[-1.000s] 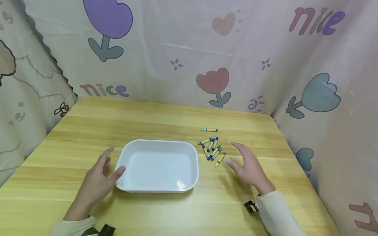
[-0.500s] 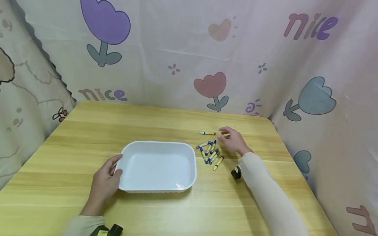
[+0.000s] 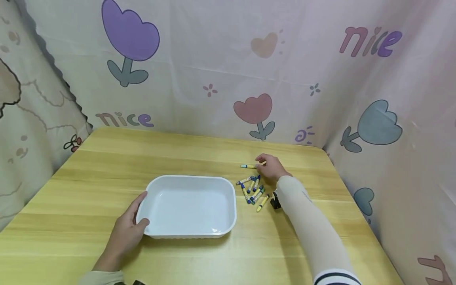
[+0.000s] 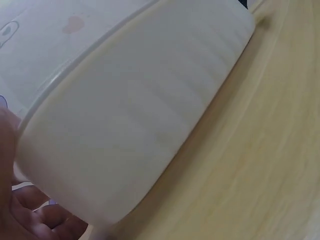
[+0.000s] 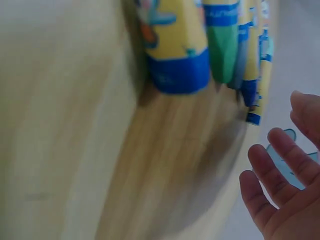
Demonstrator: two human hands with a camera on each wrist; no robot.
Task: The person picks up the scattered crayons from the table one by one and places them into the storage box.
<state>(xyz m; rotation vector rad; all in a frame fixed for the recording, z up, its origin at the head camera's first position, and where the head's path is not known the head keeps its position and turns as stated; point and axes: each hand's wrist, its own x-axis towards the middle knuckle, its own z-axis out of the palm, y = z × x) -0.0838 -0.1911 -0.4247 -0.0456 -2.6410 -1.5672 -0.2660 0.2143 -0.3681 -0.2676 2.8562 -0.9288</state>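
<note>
A white plastic tray [image 3: 189,206] stands on the table in the head view. My left hand [image 3: 122,233] holds its left rim, thumb over the edge and fingers outside; the left wrist view shows the curled fingers [image 4: 45,217] against the tray's wall [image 4: 115,130]. My right hand [image 3: 271,168] is at the right end of a single light-blue-tipped crayon [image 3: 248,166], covering that end. In the right wrist view its fingers [image 5: 270,175] are spread and loosely bent, with nothing seen between them. Several crayons [image 3: 245,192] lie in a loose group nearer me.
A yellow crayon [image 3: 263,203] lies at the near side of the group. Wooden table surface [image 3: 171,154] surrounds the tray. Patterned curtains [image 3: 192,79] hang behind the table and along both sides.
My right hand has reached forward and left, over the group, to the far crayon. My left hand has moved from beside the tray to holding its left rim.
</note>
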